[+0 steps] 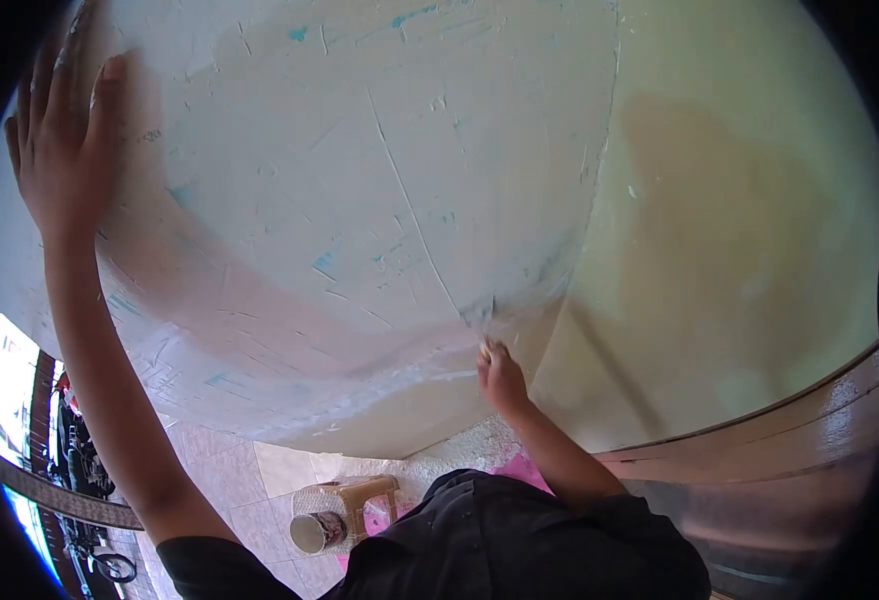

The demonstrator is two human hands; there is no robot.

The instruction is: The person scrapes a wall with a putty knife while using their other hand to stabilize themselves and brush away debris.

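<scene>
The whitish wall (pixel 330 200) is blue-flecked, the shirt (pixel 520 545) black.

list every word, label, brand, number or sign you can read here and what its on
No text can be read anywhere in this picture.
Can by the stool: its side has a patterned surface, possibly a label, too small and blurred to read.
Wall: a small dark mark near the left hand, too blurred to tell whether it is writing.

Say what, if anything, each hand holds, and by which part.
Right hand: apparently a small scraper, gripped by its handle. Left hand: nothing, spread against the wall.
</scene>
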